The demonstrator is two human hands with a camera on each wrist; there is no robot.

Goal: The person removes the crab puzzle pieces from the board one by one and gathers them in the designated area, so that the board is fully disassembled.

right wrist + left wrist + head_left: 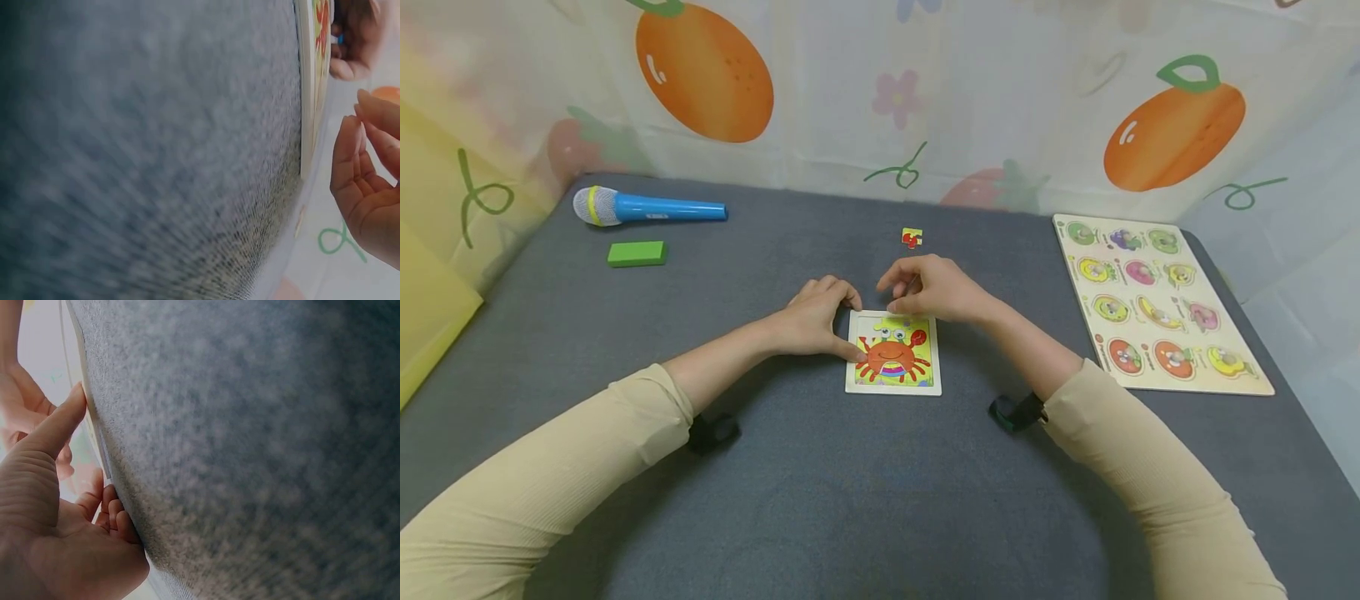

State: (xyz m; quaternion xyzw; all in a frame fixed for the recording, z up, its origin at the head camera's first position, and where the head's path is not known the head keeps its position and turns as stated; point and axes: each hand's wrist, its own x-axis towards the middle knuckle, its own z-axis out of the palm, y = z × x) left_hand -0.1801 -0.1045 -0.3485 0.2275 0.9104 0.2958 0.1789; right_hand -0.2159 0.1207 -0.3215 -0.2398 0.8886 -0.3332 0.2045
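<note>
A small square jigsaw puzzle (pixel 892 361) with a red crab and a pale frame lies flat on the grey table in the head view. My left hand (pixel 817 318) holds it at the left, thumb on the side edge and index finger at the top left corner. Above its top edge is my right hand (pixel 934 287), fingers loosely bent. In the right wrist view, the thumb and fingers of the right hand (pixel 369 169) come close together, with nothing visible between them. A loose puzzle piece (pixel 912 238), red and yellow, lies beyond the right hand.
At the back left lie a blue toy microphone (pixel 662 208) and a green block (pixel 637 253). On the right is a wooden fruit puzzle board (pixel 1157 312). A fruit-printed curtain (pixel 835 108) hangs along the table's back edge.
</note>
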